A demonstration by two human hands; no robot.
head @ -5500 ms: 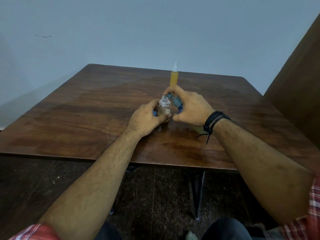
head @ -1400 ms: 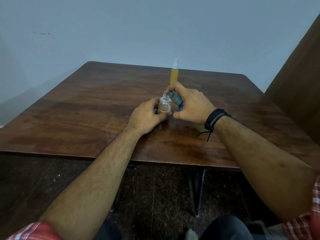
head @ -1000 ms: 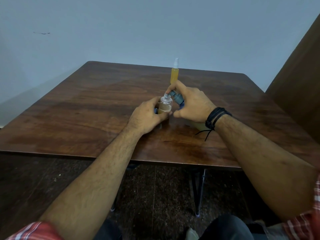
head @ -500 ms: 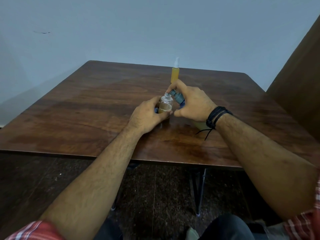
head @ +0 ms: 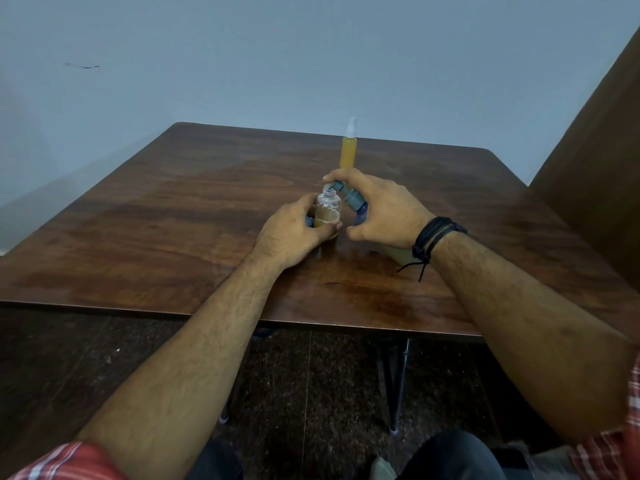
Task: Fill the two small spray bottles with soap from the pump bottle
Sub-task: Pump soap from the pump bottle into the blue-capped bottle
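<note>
Here my left hand [head: 294, 230] clamps the small clear uncapped bottle [head: 328, 211], about half amber, upright on the brown wooden table [head: 173, 220]; my right hand [head: 381, 211] grips the grey pump nozzle [head: 348, 195] over its mouth.

Soft, even, rather dim light is seen throughout. A dull sheen is spread over the tabletop [head: 194, 216], with faint shadows cast beneath the hands. The far wall [head: 242, 57] is rendered bluish. Edges are bowed by wide-angle distortion, and fine detail is slightly softened.
</note>
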